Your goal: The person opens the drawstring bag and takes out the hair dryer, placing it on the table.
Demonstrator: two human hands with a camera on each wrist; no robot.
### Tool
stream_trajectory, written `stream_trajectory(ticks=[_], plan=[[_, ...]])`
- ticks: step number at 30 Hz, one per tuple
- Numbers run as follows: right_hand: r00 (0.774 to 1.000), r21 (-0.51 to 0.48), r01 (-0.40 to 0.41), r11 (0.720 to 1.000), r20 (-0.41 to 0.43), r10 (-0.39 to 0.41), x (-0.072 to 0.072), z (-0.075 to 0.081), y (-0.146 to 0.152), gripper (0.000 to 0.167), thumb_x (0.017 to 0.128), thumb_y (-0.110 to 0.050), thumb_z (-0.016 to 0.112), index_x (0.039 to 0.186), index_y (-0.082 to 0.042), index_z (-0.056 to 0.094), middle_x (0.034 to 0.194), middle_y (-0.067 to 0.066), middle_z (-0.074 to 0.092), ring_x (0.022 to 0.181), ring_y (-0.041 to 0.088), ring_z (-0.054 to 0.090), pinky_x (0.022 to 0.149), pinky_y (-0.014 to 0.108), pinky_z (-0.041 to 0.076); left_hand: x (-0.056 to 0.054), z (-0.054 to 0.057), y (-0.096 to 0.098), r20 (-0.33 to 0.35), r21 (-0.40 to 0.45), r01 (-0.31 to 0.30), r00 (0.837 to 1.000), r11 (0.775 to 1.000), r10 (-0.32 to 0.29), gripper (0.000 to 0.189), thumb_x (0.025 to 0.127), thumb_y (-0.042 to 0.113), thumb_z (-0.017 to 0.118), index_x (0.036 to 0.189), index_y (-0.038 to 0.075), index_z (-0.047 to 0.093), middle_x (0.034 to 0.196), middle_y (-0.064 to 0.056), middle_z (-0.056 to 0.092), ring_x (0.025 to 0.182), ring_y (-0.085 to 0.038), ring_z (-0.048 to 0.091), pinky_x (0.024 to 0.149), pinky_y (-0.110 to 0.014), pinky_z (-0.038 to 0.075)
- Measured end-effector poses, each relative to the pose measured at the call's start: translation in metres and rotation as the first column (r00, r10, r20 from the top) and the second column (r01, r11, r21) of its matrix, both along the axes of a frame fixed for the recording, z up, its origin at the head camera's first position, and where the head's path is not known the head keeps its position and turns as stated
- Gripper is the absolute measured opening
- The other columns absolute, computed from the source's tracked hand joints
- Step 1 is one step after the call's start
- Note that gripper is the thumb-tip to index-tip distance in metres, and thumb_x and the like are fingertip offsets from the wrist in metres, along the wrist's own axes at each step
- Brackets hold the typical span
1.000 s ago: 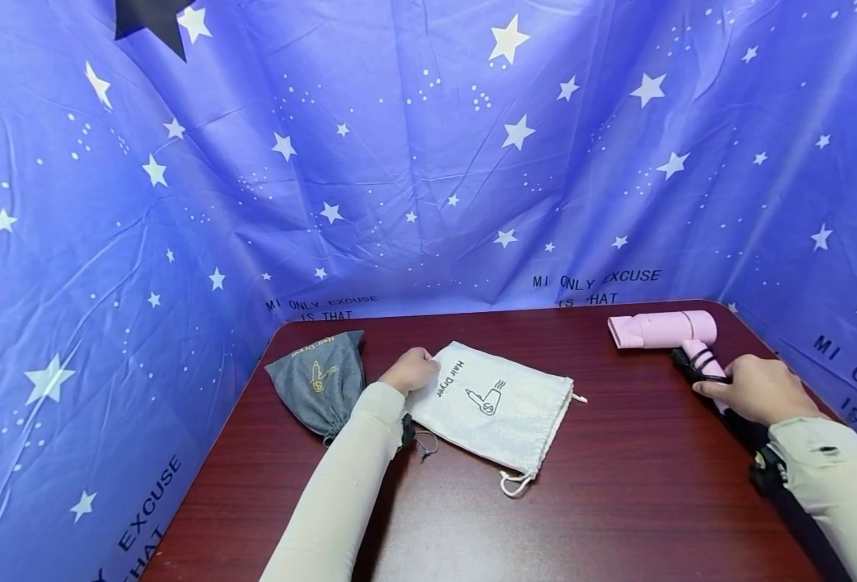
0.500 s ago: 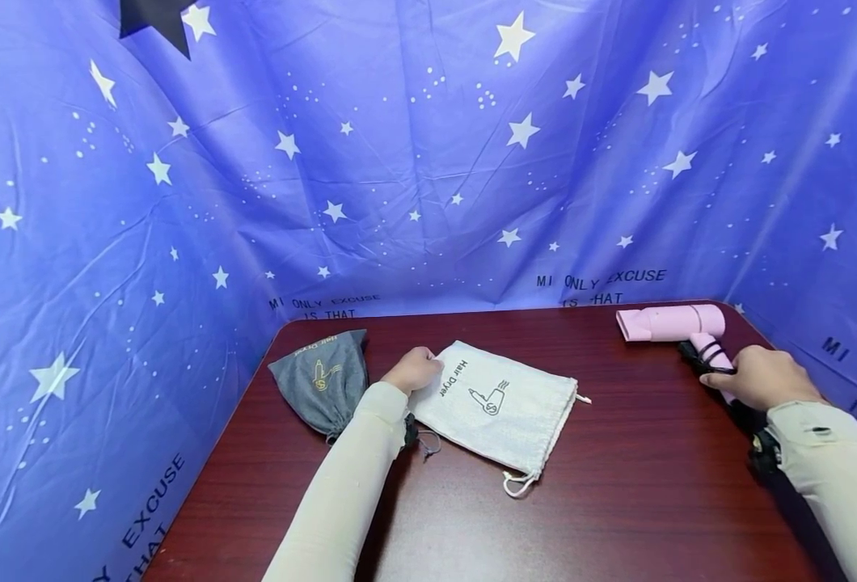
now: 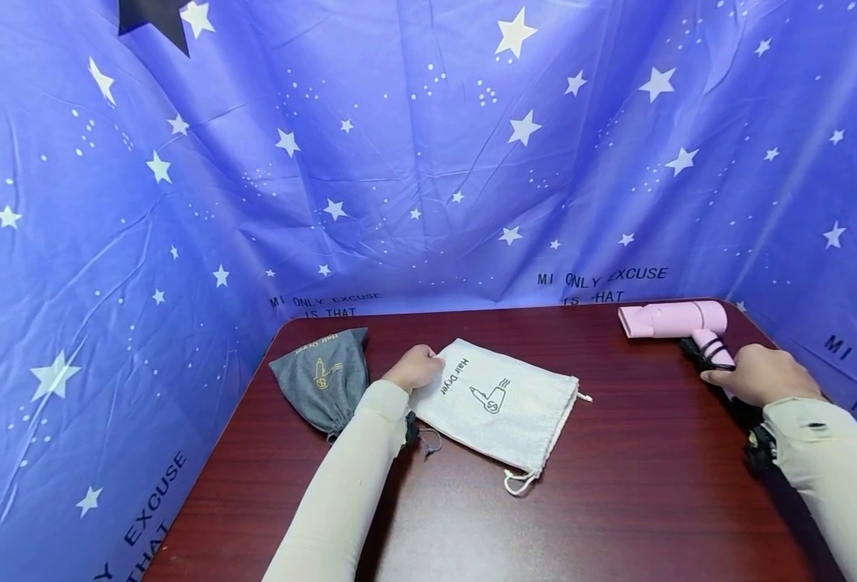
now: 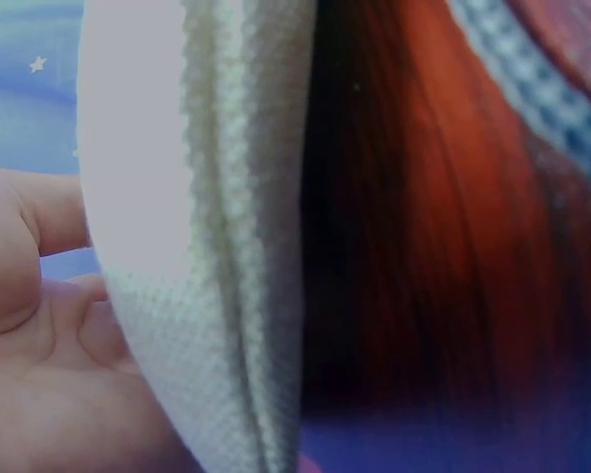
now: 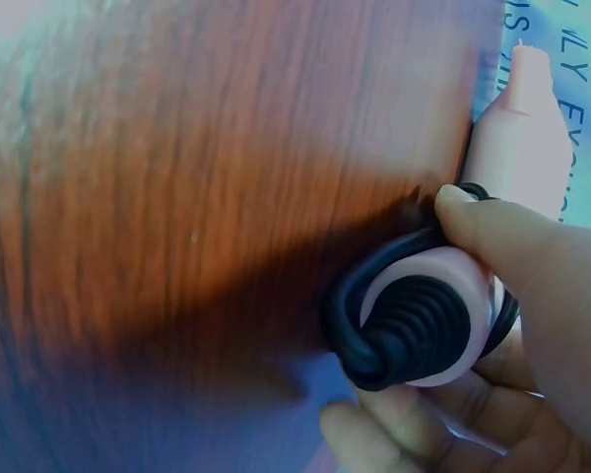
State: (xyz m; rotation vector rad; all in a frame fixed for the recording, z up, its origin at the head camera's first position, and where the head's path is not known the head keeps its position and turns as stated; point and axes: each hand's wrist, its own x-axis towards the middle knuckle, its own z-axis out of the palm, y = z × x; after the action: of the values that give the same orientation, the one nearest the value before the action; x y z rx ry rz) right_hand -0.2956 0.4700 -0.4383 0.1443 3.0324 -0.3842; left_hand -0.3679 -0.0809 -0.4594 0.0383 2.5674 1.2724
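Note:
A white drawstring bag (image 3: 497,408) printed "Hair Dryer" lies flat near the table's middle. My left hand (image 3: 414,369) pinches its far left corner; in the left wrist view the bag's white seam (image 4: 222,236) fills the space by the hand (image 4: 39,325). Toward the right edge lies a pink hair dryer (image 3: 672,320), nozzle pointing left, with its black cord wound about the handle. Thumb and fingers of my right hand (image 3: 774,377) grip that handle. The right wrist view shows the handle's end with a ribbed black cord guard (image 5: 419,330) and the thumb over the cord.
Left of the white bag lies a grey drawstring bag (image 3: 322,380) with a gold hair dryer print, partly behind my left forearm. The dark red table (image 3: 545,533) has its far edge against a blue star-patterned curtain (image 3: 428,162), which also hangs at both sides.
The hair dryer and my right hand have shifted slightly to the right and away from me, mostly in the first half second. My left hand keeps its place on the bag's corner.

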Motion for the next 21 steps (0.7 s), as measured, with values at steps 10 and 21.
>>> stream_trajectory(ticks=[10, 21], plan=[[0.998, -0.017, 0.067, 0.998, 0.018, -0.067, 0.006, 0.006, -0.005, 0.063, 0.085, -0.071, 0.068, 0.073, -0.010, 0.062, 0.083, 0.023, 0.062, 0.074, 0.046, 0.057, 0.056, 0.053, 0.045, -0.001, 0.004, 0.002, 0.038, 0.043, -0.034, 0.999, 0.999, 0.032, 0.042, 0.100, 0.019, 0.062, 0.063, 0.015, 0.042, 0.070, -0.002, 0.037, 0.065, -0.019, 0.041, 0.066, -0.036, 0.043], [0.926, -0.046, 0.133, 0.990, -0.351, -0.140, 0.022, 0.010, -0.042, 0.055, 0.092, -0.055, 0.066, 0.100, 0.000, 0.068, 0.099, 0.034, 0.060, 0.082, 0.061, 0.058, 0.049, 0.061, 0.038, 0.023, 0.013, 0.013, -0.139, -0.246, 0.030, 0.988, 0.969, -0.066, 0.025, 0.097, 0.025, 0.061, 0.105, 0.001, 0.064, 0.105, -0.013, 0.063, 0.096, -0.028, 0.059, 0.089, -0.045, 0.050]])
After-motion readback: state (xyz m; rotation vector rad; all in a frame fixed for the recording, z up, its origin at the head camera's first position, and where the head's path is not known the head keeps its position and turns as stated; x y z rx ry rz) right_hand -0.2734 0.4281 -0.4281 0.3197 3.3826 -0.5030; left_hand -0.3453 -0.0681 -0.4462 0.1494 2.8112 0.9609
